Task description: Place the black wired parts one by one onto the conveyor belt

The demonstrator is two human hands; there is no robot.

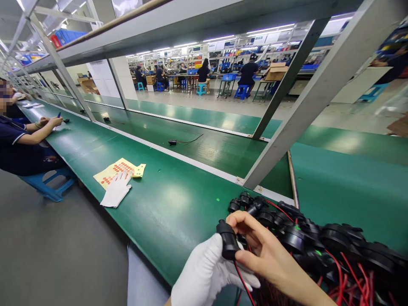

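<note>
A black cylindrical part [227, 240] with a red wire trailing from its lower end is held between both my hands at the bench's front edge. My left hand [204, 272], in a white glove, is closed on its left side and underneath. My bare right hand [266, 250] grips the same part from the right, with fingertips at its upper side and thumb near its lower end. Right beside my right hand lies a heap of similar black parts [296, 238] with red wires, a few marked with green dots.
A white glove [116, 193] lies on a yellow sticker sheet [108, 172] on the green bench [159, 204]. Behind a metal upright [287, 119], another black part [172, 142] rests on the middle strip. A seated person [19, 136] works at far left.
</note>
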